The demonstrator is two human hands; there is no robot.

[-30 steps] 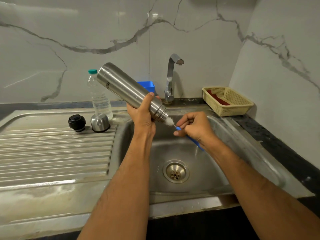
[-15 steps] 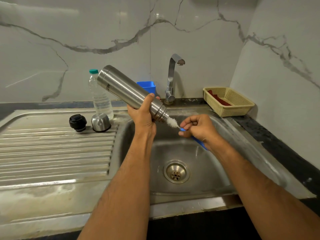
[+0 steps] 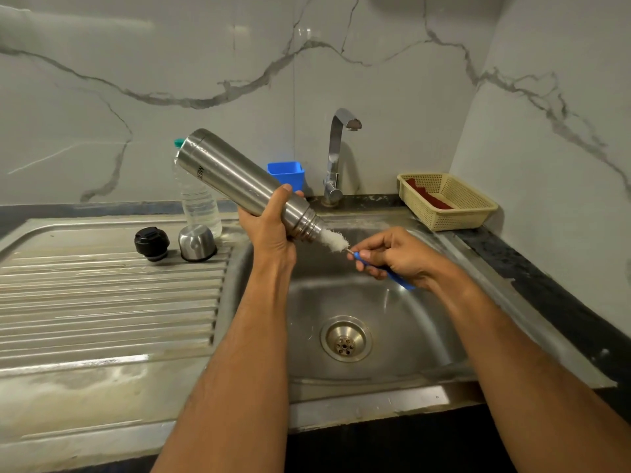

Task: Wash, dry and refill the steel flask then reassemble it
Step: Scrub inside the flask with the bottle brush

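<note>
Over the sink (image 3: 426,336), the left hand (image 3: 269,230) grips the steel flask (image 3: 239,182), mouth tilted toward four o'clock; the right hand (image 3: 392,257) pinches the brush (image 3: 333,241). Best keep the flask steady and stroke straight along its axis.

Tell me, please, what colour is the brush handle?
Blue; the handle shows in the head view, pinched in the right hand.
</note>
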